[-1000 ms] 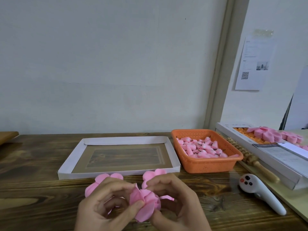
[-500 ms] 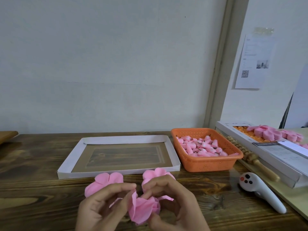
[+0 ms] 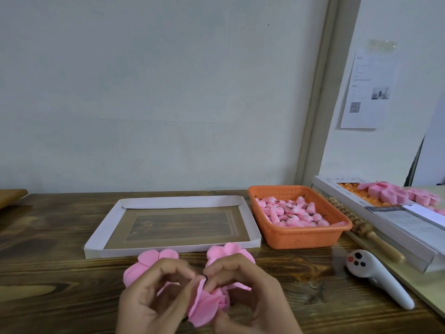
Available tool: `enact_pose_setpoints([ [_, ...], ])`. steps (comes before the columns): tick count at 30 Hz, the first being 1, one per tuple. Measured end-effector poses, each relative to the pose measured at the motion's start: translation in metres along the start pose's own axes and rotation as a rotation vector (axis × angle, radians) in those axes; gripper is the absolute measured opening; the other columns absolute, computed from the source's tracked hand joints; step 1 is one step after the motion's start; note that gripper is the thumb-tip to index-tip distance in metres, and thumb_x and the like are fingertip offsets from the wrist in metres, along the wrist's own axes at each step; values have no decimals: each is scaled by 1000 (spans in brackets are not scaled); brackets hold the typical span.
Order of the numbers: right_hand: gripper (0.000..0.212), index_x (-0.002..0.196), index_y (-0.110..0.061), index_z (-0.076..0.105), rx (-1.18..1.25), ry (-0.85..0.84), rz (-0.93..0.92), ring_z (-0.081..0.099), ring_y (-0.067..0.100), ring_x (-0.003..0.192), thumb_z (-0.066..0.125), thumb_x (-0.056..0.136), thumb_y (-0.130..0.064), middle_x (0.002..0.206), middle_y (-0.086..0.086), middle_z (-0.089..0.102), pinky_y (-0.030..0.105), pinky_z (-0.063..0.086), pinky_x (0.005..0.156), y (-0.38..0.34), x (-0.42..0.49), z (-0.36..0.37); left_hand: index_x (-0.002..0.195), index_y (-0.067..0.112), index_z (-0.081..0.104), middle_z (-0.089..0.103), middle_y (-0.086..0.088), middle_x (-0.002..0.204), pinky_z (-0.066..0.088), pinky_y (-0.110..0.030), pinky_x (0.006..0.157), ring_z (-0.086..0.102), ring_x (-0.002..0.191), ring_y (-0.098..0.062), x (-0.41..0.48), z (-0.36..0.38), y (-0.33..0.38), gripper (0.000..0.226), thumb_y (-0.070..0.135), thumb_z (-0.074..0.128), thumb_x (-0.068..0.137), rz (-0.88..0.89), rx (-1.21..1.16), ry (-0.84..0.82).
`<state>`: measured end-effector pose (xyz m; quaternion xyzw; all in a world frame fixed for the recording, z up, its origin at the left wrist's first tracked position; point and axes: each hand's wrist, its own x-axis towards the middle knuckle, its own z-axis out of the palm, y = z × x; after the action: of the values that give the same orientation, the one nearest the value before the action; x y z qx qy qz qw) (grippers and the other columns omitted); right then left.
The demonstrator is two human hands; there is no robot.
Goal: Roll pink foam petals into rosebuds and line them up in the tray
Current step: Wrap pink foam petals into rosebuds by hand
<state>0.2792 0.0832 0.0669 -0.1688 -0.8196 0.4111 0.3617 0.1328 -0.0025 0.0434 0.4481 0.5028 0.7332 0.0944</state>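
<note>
Pink foam rosebud (image 3: 208,306), long axis upright, between left hand (image 3: 154,302) and right hand (image 3: 252,297).

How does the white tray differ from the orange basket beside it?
The shallow white cardboard tray lies empty; the orange perforated plastic basket holds many small pink pieces. The tray is wider and low-walled; the basket narrower and deeper. Both are rectangular, on the wooden table.

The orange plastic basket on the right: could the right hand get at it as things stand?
Likely yes, though not at once: the right hand is busy, pinching the half-rolled pink foam petals with the left hand. Nothing tall stands between it and the orange plastic basket.
</note>
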Motion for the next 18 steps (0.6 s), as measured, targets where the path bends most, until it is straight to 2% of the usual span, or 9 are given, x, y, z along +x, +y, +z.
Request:
enact_pose_setpoints([
  [2,34,103,-35,70,26,14,5,73,14,97,70,71,-24,94,-12,78,33,59,80,0,0,0,67,22,75,67,-6,72,50,-9,66,64,67,-11,2,-2,0,18,31,89,62,66,104,-3],
  [4,34,103,-28,71,63,28,16,73,15,94,71,69,-23,92,-9,77,26,56,76,-1,-1,1,67,28,76,63,1,74,49,-13,65,60,65,-17,3,-5,-1,13,33,87,65,153,182,2],
  [6,35,100,-27,72,89,52,31,73,16,90,71,67,-17,91,-5,77,26,56,74,-1,-1,1,64,33,75,63,6,72,49,-9,76,60,64,-10,2,-6,0,16,24,86,71,262,244,-8],
  [8,36,96,-27,74,116,76,48,73,16,87,69,65,-9,91,-1,77,28,58,73,0,0,2,66,34,74,67,10,73,46,-6,87,65,73,-3,0,-7,3,22,13,79,69,323,335,-40],
  [11,37,91,-35,73,144,71,45,72,15,83,67,63,-12,91,-2,74,26,56,70,-6,1,4,69,32,81,76,10,81,48,-19,97,71,91,-6,0,-9,10,7,26,82,72,241,342,-127],
  [12,35,90,-37,73,161,70,40,72,16,82,68,62,-16,92,-1,73,26,55,69,-6,1,5,71,31,82,77,10,83,50,-19,92,73,91,-10,1,-11,10,3,28,83,72,209,327,-155],
  [15,33,88,-37,73,175,93,47,71,21,84,69,61,-20,95,2,72,26,55,68,-7,0,5,69,20,83,80,7,84,53,-10,80,77,83,-12,1,-13,8,13,7,88,71,101,246,-183],
  [18,29,86,-35,71,114,93,-1,70,25,84,70,66,-14,97,7,72,26,55,69,-5,0,5,68,18,84,79,3,77,55,-10,72,78,76,-14,0,-9,12,16,7,79,59,-85,72,-231],
])
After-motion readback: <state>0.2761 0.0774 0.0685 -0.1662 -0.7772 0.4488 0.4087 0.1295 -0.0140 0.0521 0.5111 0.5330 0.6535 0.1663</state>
